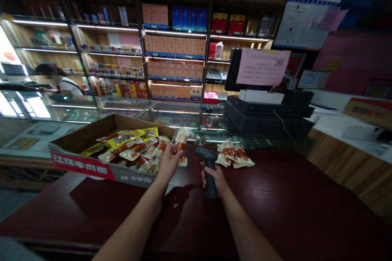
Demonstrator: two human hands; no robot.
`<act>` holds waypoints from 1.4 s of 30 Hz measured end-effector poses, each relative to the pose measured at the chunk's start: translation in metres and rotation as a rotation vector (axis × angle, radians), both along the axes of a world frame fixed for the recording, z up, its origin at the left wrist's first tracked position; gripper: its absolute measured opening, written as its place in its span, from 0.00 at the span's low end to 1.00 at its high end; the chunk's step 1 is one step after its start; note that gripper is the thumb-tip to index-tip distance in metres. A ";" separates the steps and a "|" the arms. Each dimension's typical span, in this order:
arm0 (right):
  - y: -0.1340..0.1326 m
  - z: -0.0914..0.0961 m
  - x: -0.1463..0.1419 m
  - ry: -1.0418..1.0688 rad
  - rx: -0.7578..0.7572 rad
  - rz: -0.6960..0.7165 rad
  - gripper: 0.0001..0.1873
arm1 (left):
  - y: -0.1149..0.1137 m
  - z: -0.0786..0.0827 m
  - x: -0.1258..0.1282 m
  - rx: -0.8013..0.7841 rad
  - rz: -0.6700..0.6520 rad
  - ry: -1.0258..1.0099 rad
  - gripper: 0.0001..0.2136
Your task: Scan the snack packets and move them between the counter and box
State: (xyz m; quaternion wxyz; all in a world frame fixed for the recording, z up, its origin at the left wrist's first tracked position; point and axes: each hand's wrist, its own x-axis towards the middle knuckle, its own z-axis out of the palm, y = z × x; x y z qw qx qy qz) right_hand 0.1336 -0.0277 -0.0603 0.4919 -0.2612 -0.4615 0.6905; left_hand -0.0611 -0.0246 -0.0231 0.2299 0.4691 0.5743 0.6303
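Observation:
My left hand [170, 162] is closed on a packaged sausage [183, 138], held upright at the right end of an open cardboard box [82, 167]. Inside the box lie many more sausage packets [143, 151], some in yellow wrappers [132, 136]. My right hand [217, 175] grips a black barcode scanner [208, 171] by its handle, the head pointing up and to the left. A small pile of sausage packets [234, 154] rests on the dark table to the right of the scanner. Part of another packet shows just below my left hand's sausage.
The dark red table [269, 204] spans the foreground. Behind it are glass display counters [171, 110] and shelves of boxed goods [174, 47]. A monitor with a pink notice [263, 67] stands at the back right. At the far left is a person [65, 83].

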 end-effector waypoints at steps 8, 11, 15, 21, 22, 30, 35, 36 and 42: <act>-0.002 0.003 0.000 -0.015 0.012 -0.014 0.21 | 0.011 -0.071 0.003 -0.125 -0.025 -0.028 0.09; -0.004 0.004 -0.001 -0.042 0.015 0.008 0.21 | 0.014 -0.075 0.000 -0.106 -0.048 -0.070 0.10; -0.005 0.004 -0.002 -0.066 0.016 0.016 0.21 | 0.014 -0.076 0.000 -0.106 -0.049 -0.094 0.10; -0.004 0.003 -0.003 -0.104 0.011 0.002 0.20 | 0.011 -0.074 0.000 -0.121 -0.029 -0.059 0.11; -0.004 0.003 -0.003 -0.107 0.010 0.001 0.20 | 0.011 -0.073 0.000 -0.123 -0.023 -0.053 0.11; 0.000 -0.003 -0.003 -0.091 0.017 0.013 0.18 | 0.011 -0.072 0.001 -0.031 -0.054 -0.076 0.11; 0.001 -0.003 -0.004 -0.073 -0.003 0.000 0.19 | 0.012 -0.074 -0.001 -0.039 -0.049 -0.081 0.14; 0.001 -0.004 -0.005 -0.070 -0.014 -0.008 0.20 | 0.012 -0.076 -0.002 -0.047 -0.040 -0.084 0.15; 0.005 0.002 0.001 -0.076 -0.059 -0.085 0.21 | 0.023 -0.081 -0.003 -0.119 -0.036 -0.158 0.20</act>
